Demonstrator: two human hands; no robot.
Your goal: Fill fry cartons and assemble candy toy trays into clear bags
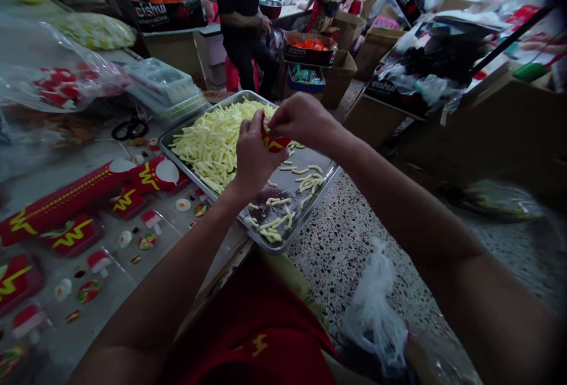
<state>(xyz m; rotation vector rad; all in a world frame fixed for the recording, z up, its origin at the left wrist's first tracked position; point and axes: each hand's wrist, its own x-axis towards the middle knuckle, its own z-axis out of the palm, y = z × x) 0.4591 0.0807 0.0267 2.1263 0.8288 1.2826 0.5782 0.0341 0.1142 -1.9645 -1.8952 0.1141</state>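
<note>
Black boxes [188,14] read "eishui"; red cartons [76,236], "W"

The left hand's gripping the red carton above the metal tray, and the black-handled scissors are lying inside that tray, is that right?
Not quite: the black-handled scissors aren't inside the metal tray. The head view shows them on the table, to the tray's left. The left hand is indeed gripping the red carton above the tray.
</note>
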